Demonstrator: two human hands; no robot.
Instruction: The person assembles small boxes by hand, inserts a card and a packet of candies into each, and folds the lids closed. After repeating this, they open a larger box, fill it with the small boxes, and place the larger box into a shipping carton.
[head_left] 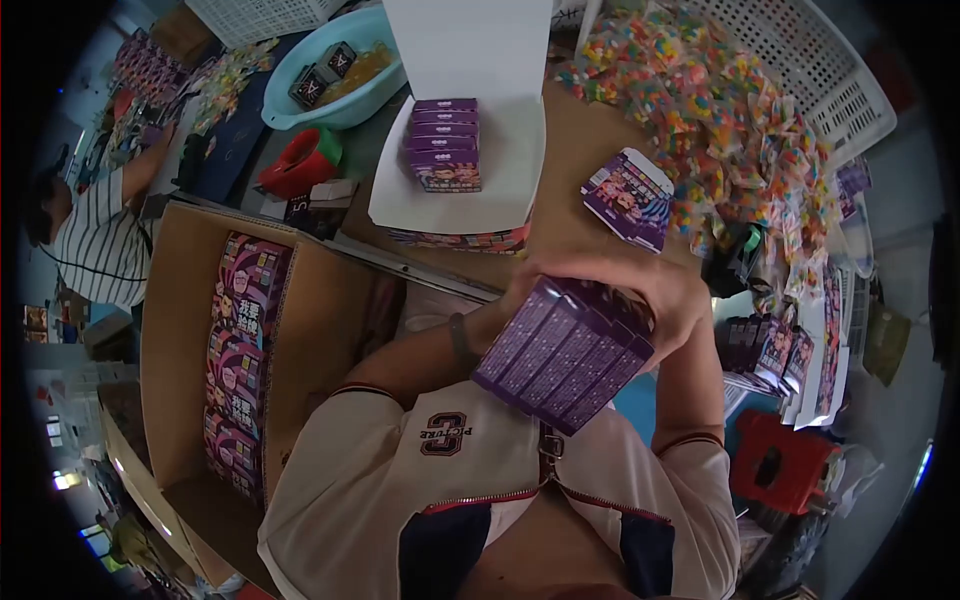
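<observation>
A row of several small purple printed boxes (565, 350) is held together in front of my chest, tilted, with their text-covered sides facing me. My right hand (675, 295) wraps over the far and right side of the row, fingers closed on it. My left hand (535, 275) grips the left far side, its fingers mostly hidden behind the boxes. Beyond them an open white display box (510, 190) with a raised lid holds several similar purple boxes (445, 145). To its right, a purple printed carton (630, 200) lies on the table.
At my left stands an open cardboard box (180, 330) with printed packs inside. A heap of colourful wrapped candies (710, 110) spreads by a white basket (840, 80). A blue basin (290, 100), red tape dispenser (300, 165) and red stool (785, 460) are around. Another person (100, 240) works at far left.
</observation>
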